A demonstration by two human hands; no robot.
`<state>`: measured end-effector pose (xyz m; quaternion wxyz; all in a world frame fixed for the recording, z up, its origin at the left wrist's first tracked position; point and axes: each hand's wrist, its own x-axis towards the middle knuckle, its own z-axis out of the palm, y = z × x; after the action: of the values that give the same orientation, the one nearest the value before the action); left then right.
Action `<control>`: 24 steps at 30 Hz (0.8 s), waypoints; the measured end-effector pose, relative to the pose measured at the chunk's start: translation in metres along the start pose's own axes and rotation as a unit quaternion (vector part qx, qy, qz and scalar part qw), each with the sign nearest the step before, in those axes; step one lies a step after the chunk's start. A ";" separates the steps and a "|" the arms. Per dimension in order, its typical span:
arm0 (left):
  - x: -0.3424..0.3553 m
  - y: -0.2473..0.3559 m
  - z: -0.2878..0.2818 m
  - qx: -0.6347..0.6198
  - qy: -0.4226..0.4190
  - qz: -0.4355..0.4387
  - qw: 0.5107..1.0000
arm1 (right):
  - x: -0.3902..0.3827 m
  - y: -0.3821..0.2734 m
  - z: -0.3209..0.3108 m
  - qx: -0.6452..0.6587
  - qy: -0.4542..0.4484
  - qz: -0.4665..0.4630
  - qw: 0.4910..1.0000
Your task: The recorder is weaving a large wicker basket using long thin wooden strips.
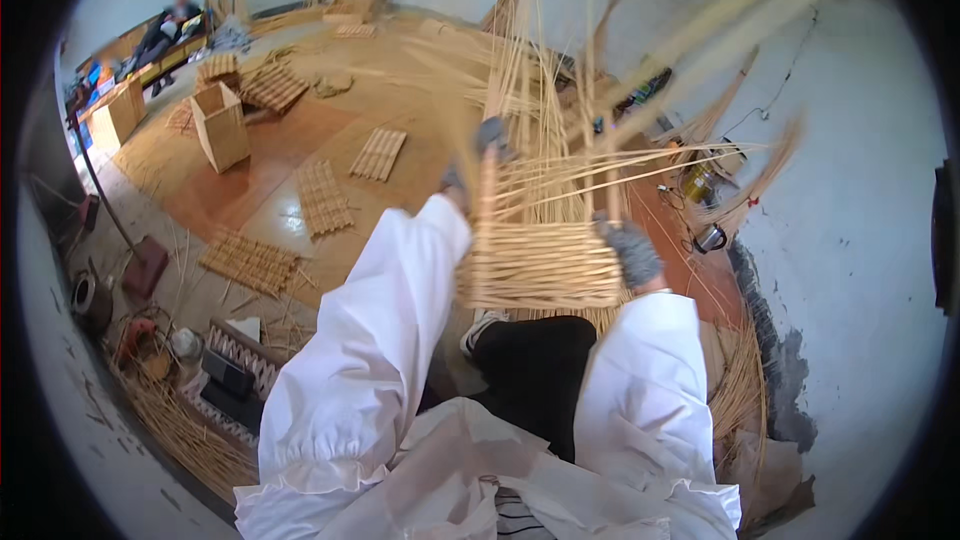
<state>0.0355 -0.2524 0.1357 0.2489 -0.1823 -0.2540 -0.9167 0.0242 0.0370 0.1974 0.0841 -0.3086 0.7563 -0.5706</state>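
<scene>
In front of me stands a partly woven wicker panel (545, 265), with a tight weave below and loose rods fanning out above. My left hand (490, 138), in a grey glove and smeared by motion, is closed round the panel's left upright above the tight weave. My right hand (632, 252), also grey-gloved, grips the right edge by the other upright. Long pale wicker rods (740, 25) sweep blurred toward the upper right. Other loose rods (640, 172) stick out sideways past the right upright. Part of each hand's fingers is hidden behind the panel.
Finished woven panels (323, 198) and an open box (221, 128) lie on the floor at left. Rod bundles (735, 380) lean along the right wall near a metal kettle (710, 238). A phone (228, 374) rests lower left. Two people (178, 20) sit far off.
</scene>
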 end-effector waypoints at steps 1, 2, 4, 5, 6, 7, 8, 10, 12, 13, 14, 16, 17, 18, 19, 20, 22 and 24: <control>0.000 0.005 -0.027 -0.014 -0.007 -0.011 1.000 | 0.008 0.026 0.006 0.112 -0.084 -0.015 0.990; -0.012 0.006 -0.036 0.019 0.027 -0.053 0.998 | 0.002 0.033 0.020 0.141 -0.068 -0.022 0.987; -0.043 0.014 -0.059 0.065 0.078 -0.094 0.990 | -0.006 0.066 0.062 0.084 0.039 -0.005 0.996; -0.057 0.017 -0.075 0.089 0.091 -0.080 0.989 | -0.016 0.070 0.077 0.102 0.044 0.017 0.994; -0.069 0.017 -0.089 0.115 0.104 -0.067 0.986 | -0.021 0.079 0.083 0.110 0.043 0.030 0.993; -0.073 0.015 -0.096 0.119 0.112 -0.078 0.984 | -0.022 0.087 0.082 0.117 0.054 0.036 0.991; -0.074 0.012 -0.102 0.211 0.065 -0.038 0.975 | -0.024 0.094 0.082 0.124 0.065 0.043 0.989; -0.078 0.004 -0.072 0.202 0.078 0.003 0.976 | -0.021 0.112 0.078 0.124 0.066 0.058 0.988; -0.084 0.010 -0.032 0.170 0.066 -0.049 0.982 | -0.021 0.108 0.066 0.091 0.068 0.047 0.992; -0.087 0.014 -0.028 0.144 0.061 -0.080 0.984 | -0.016 0.102 0.067 0.096 0.071 0.053 0.991; -0.081 0.026 -0.063 0.162 0.096 -0.157 0.970 | -0.009 0.096 0.075 0.157 0.039 0.071 0.984; -0.085 0.040 -0.120 0.239 0.049 -0.078 0.967 | 0.013 0.093 0.089 0.193 -0.015 0.090 0.977; -0.079 0.013 -0.130 0.277 -0.032 -0.021 0.960 | 0.018 0.103 0.072 0.152 0.000 0.098 0.983; -0.080 0.004 -0.128 0.206 0.095 -0.124 0.966 | 0.013 0.105 0.068 0.153 0.016 0.113 0.982; -0.073 0.006 -0.122 0.186 0.115 -0.121 0.968 | 0.018 0.094 0.070 0.141 0.021 0.098 0.985; -0.068 0.011 -0.119 0.178 0.106 -0.107 0.973 | 0.028 0.079 0.071 0.127 0.023 0.076 0.989; -0.053 0.014 -0.112 0.161 0.088 -0.092 0.979 | 0.055 0.053 0.060 0.115 0.028 0.056 0.991; -0.049 0.017 -0.110 0.153 0.078 -0.084 0.981 | 0.074 0.028 0.050 0.105 0.029 0.035 0.993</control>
<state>0.0618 -0.3087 0.0312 0.2150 -0.0477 -0.3857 -0.8960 -0.0214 -0.0407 0.1716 0.1141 -0.2543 0.7045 -0.6526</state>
